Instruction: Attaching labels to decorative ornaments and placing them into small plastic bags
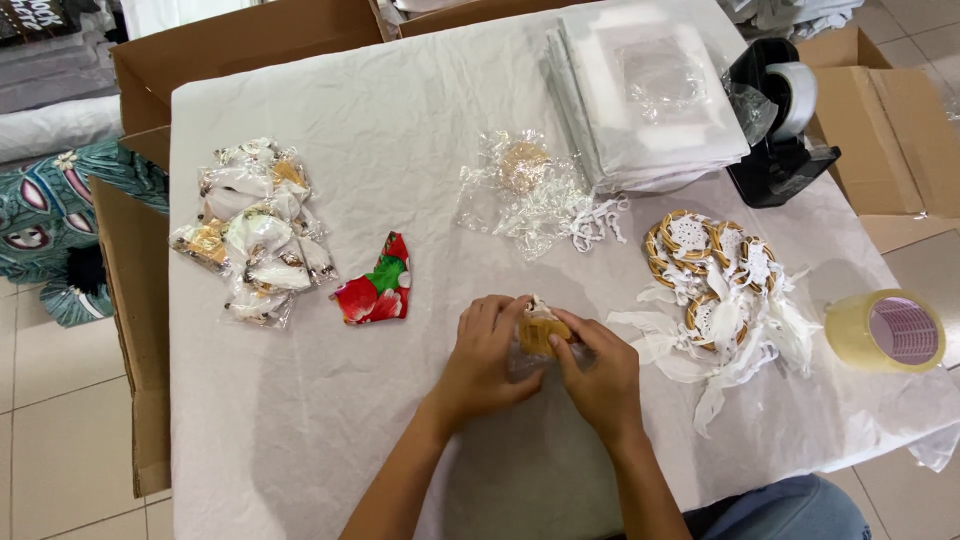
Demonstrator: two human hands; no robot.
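My left hand (482, 358) and my right hand (598, 372) meet near the front middle of a table covered with a white cloth (400, 120). Between them they hold a small tan woven ring ornament (541, 328) with white trim, partly inside a clear plastic bag (522, 362). Fingers of both hands cover much of it. To the right lies a loose pile of similar ring ornaments (715, 275) with white feathers and ribbons. On the left sits a heap of bagged ornaments (252, 235).
A red and green fabric piece (378, 288) lies left of my hands. Crumpled clear bags (525, 190), a stack of white sheets and bags (645, 90), a black tape dispenser (785, 120) and a tape roll (888, 330) sit behind and right. Cardboard boxes (130, 330) flank the table.
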